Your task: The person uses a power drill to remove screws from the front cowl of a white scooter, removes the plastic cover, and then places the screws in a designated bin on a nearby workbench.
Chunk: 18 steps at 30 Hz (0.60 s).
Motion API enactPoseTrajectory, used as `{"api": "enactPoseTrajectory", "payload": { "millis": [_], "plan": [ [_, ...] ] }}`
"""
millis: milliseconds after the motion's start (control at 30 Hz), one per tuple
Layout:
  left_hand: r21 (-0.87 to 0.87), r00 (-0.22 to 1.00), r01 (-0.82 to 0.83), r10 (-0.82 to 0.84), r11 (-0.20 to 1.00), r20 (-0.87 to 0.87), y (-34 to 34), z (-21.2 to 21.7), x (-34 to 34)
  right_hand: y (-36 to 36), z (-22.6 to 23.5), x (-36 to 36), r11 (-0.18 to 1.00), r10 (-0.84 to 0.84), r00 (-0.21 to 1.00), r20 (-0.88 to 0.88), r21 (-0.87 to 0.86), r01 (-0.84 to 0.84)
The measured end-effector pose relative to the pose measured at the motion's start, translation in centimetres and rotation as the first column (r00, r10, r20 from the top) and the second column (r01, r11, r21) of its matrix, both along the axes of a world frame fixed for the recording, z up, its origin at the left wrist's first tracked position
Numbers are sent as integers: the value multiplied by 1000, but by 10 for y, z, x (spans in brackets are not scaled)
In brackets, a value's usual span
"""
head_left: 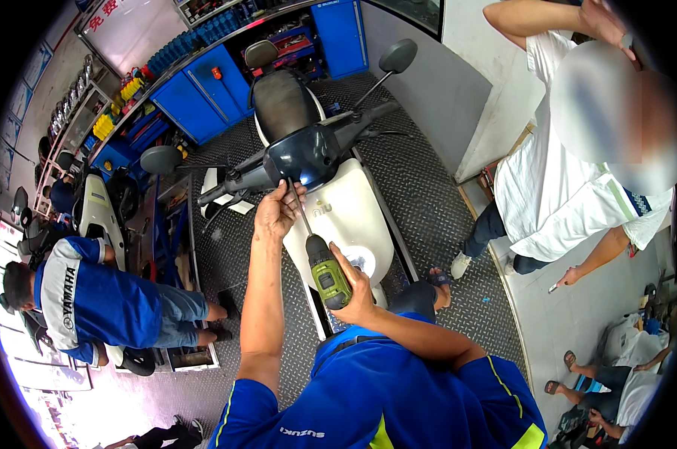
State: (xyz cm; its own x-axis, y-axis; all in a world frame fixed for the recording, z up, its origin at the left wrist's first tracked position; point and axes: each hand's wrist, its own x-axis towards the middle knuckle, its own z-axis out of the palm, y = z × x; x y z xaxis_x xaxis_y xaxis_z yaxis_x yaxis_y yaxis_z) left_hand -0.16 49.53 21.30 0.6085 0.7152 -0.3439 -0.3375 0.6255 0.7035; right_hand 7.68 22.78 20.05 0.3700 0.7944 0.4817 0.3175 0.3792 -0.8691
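Observation:
My right hand [357, 295] is wrapped round the grip of a green and black cordless drill [328, 274]. A long thin screwdriver bit [305, 220] runs from its chuck up to the front of a cream and black scooter [361, 202]. Close to the bit's far end, my left hand [277, 212] pinches with thumb and fingers. The tip meets or nearly touches the lower edge of the scooter's dark handlebar cover [305, 157]; contact is too small to tell. Any screw there is hidden by my fingers.
Scooter mirrors [397, 56] stick out on both sides. On the right stands a person in a white shirt [555, 187]. A co-worker in a blue and white shirt [102, 292] bends over another scooter at left. Blue cabinets [203, 93] line the back; textured black flooring [458, 299] lies around.

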Motion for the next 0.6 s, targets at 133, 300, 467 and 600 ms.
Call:
{"api": "enactPoseTrajectory", "payload": {
  "millis": [133,300,467,600],
  "plan": [
    [13,1000,8,-8,1000,-23,-1,2,-3,-6,2,4,1000,11,1000,27,23,-12],
    [0,999,30,-30,1000,27,-3,-1,-4,-16,-5,9,1000,6,998,64,21,-8],
    [11,998,57,-57,998,27,-1,1,-3,-29,-6,21,999,0,993,120,39,-5],
    [-30,997,-45,44,999,-59,4,-2,2,-44,-12,32,999,39,985,169,-9,-38]
  ]
}}
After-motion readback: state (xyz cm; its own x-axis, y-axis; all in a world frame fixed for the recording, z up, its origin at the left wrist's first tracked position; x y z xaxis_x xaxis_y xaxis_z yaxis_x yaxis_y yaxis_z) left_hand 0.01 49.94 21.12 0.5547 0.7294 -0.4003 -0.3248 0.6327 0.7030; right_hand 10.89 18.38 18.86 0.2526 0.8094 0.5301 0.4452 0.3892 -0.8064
